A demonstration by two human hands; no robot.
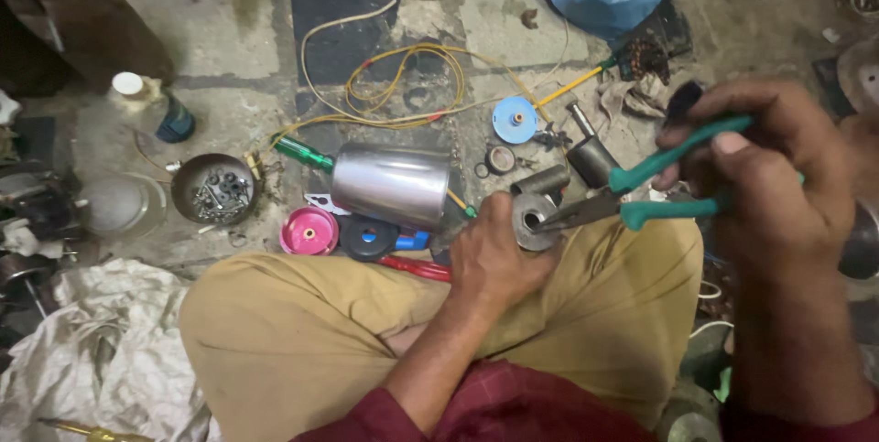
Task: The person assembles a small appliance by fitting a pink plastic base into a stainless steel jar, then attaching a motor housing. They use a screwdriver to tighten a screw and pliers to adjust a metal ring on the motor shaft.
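The left hand (494, 259) has its fingers closed around a small grey metal ring (531, 220), held over the person's knee. The right hand (778, 177) grips the green handles of pliers (641, 190), fingers wrapped tight, with the pliers' tips set into the ring's hole. Just beyond the left hand a steel cylinder (392, 183) lies on the floor (229, 39), with a pink cap (309, 231) and black disc (368, 237) beside it. Farther out sit a blue disc (515, 119), yellow wires (403, 85) and a bowl (188, 177) of screws.

Steel cylinder (391, 184) lies right of screw bowl (214, 188).
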